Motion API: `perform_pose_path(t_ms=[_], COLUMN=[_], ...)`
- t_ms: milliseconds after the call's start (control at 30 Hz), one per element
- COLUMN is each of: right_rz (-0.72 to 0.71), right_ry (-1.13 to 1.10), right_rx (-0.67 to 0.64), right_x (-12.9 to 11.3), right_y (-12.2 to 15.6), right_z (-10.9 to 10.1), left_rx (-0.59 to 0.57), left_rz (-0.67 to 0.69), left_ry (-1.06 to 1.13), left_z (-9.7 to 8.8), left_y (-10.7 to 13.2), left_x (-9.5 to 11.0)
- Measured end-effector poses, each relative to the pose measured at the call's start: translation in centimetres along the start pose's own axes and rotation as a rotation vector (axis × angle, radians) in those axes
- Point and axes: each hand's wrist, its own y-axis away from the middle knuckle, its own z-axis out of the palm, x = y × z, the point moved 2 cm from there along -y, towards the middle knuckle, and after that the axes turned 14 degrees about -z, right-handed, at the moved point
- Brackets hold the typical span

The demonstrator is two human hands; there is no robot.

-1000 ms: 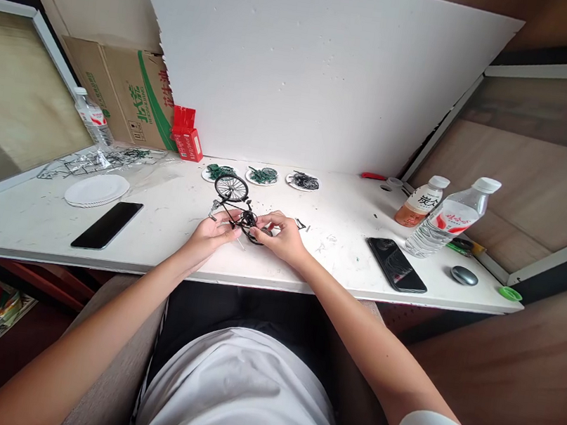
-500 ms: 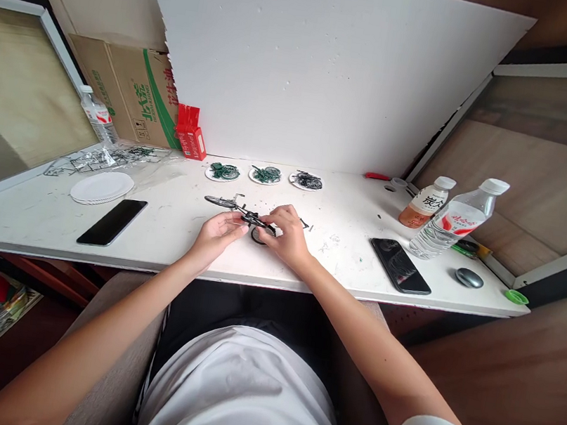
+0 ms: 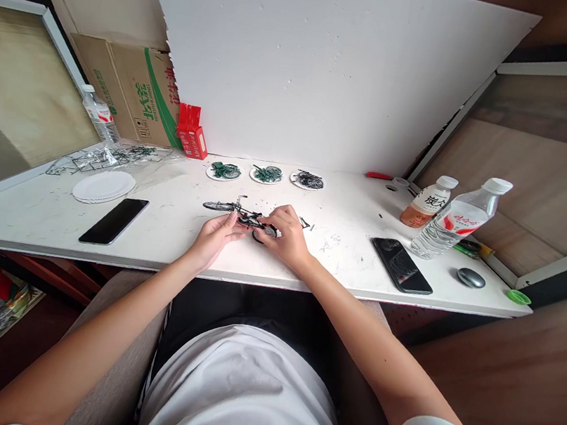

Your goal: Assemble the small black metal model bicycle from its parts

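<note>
A small black model bicycle [image 3: 249,219] lies on its side between my hands, low over the white table. Its spoked wheel [image 3: 217,206] and handlebar stick out on the left, and a second wheel shows under my right fingers. My left hand [image 3: 211,239] pinches the bicycle near its front, thumb on top. My right hand [image 3: 289,236] grips the rear end near the second wheel. The fingers hide part of the frame. Just past my right hand is a thin black part [image 3: 305,223], partly covered.
Three small white plates hold parts: green on the left plate [image 3: 223,171] and middle plate [image 3: 266,174], black on the right plate [image 3: 307,180]. Phones lie left [image 3: 113,221] and right [image 3: 401,266]. Bottles [image 3: 455,220] stand right. Stacked white discs [image 3: 103,186] and part frames [image 3: 126,155] lie left.
My left thumb has shifted up along the front of the bicycle, and the left fingers have moved under it. The bicycle has turned slightly. My right hand stays almost where it was.
</note>
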Motion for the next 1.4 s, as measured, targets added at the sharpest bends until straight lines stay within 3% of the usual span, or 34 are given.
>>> perform_pose_path(t_ms=[167,900,1200,1400], right_rz=[0.025,-0.010,0.020,-0.032], right_ry=[-0.014,0.016,-0.004,0.017], right_rx=[-0.015,-0.016,-0.053,-0.085], right_x=[0.1,0.1,-0.6,-0.4], right_y=[0.1,0.2,-0.1,0.1], right_z=[0.1,0.2,-0.1,0.3], left_rx=[-0.044,-0.017,0.121,0.129], left_rz=[0.011,0.017,0.051,0.042], left_ry=[-0.025,-0.102,-0.056,-0.067], left_z=[-0.3,0.2,-0.4,-0.1], left_y=[-0.2,0.3,-0.4,-0.1], left_x=[-0.4,-0.1,-1.0,-0.7])
